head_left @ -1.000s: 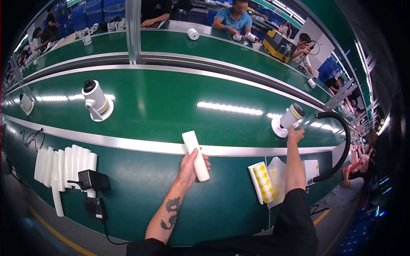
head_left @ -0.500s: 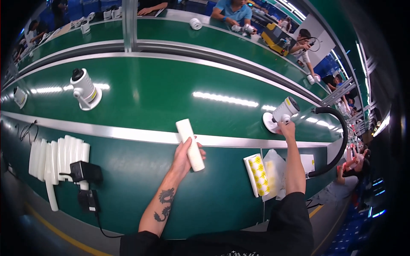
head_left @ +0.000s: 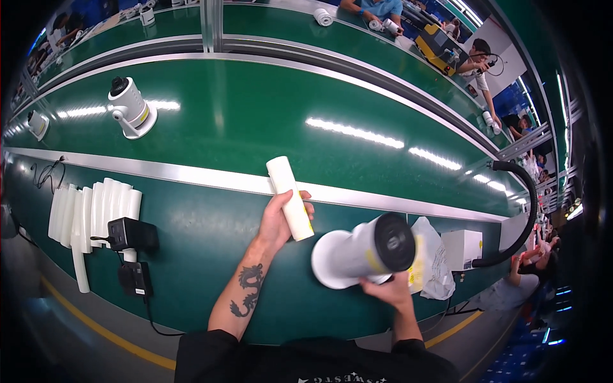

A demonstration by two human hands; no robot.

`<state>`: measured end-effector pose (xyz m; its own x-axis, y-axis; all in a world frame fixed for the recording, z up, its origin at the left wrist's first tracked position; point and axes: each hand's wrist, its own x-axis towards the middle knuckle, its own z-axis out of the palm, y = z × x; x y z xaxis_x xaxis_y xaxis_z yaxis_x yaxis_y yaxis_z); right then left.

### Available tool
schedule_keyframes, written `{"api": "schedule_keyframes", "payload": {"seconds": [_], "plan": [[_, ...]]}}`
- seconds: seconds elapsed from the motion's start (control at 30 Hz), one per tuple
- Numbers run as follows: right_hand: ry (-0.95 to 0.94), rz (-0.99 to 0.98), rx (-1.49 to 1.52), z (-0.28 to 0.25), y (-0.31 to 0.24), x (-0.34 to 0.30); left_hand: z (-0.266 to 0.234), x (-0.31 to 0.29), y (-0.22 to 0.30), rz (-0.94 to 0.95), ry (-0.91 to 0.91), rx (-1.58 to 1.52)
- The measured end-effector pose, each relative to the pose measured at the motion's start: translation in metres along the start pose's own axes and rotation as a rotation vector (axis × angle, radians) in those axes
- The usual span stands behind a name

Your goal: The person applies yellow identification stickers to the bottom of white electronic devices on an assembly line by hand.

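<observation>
My left hand point(head_left: 281, 220) is closed around a white roll point(head_left: 288, 191), whose lower end shows a little yellow; the roll tilts with its top toward the belt edge. To its right, over the near worktop, my right hand point(head_left: 391, 292) grips a white cylindrical device point(head_left: 357, 246) with a round base and a black end. The device lies tilted, its black end to the right and its base to the left, slightly blurred. Fingers of the right hand are partly hidden by it. Behind it, yellow-spotted label sheet point(head_left: 416, 271) shows in part.
Similar white devices point(head_left: 129, 105) stand on the green belt point(head_left: 242, 96) at far left. White tubes point(head_left: 105, 207) and black power adapters point(head_left: 131, 234) lie on the left of the worktop. A plastic bag point(head_left: 437, 268), white box point(head_left: 463, 250) and black hose point(head_left: 530, 204) are at right.
My right hand has brought the white device from the belt down and left over the near worktop. My left hand still holds the roll. The view has shifted a little.
</observation>
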<state>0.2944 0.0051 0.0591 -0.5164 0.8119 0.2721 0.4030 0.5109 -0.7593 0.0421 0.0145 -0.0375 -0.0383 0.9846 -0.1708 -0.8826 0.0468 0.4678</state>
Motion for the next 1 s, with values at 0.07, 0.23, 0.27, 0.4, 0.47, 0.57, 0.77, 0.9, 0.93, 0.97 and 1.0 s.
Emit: {"api": "schedule_keyframes", "payload": {"seconds": [0.07, 0.23, 0.27, 0.4, 0.47, 0.57, 0.77, 0.9, 0.93, 0.97, 1.0], "plan": [[-0.126, -0.059, -0.024, 0.011, -0.007, -0.01, 0.003, 0.0, -0.002, -0.019, -0.042, -0.014], [-0.316, -0.129, 0.029, 0.035, 0.015, -0.031, 0.013, 0.0, -0.004, 0.114, -0.079, -0.06], [-0.329, -0.173, 0.039, 0.04, 0.017, -0.034, 0.013, 0.001, -0.005, 0.114, -0.082, -0.057], [-0.431, -0.038, 0.128, 0.036, 0.007, -0.035, 0.02, 0.003, -0.003, 0.117, -0.119, 0.044], [-0.621, 0.058, 0.189, 0.02, -0.002, -0.016, 0.029, 0.003, 0.004, 0.122, -0.15, 0.059], [-0.39, -0.106, 0.085, 0.001, 0.008, 0.014, 0.044, -0.002, 0.012, 0.074, -0.277, 0.021], [0.179, -0.079, 0.17, 0.026, -0.023, 0.072, 0.066, -0.007, 0.009, 0.031, -0.374, -0.02], [0.172, -0.048, 0.384, 0.041, -0.015, 0.078, 0.071, -0.011, 0.006, 0.055, -0.392, 0.16], [0.161, 0.0, 0.447, 0.043, -0.012, 0.078, 0.065, -0.01, 0.006, 0.038, -0.399, 0.168], [0.149, 0.049, 0.509, 0.045, -0.01, 0.078, 0.06, -0.009, 0.006, 0.022, -0.407, 0.176], [0.139, 0.054, 0.511, 0.047, -0.008, 0.078, 0.057, -0.009, 0.006, 0.024, -0.397, 0.171]]}}
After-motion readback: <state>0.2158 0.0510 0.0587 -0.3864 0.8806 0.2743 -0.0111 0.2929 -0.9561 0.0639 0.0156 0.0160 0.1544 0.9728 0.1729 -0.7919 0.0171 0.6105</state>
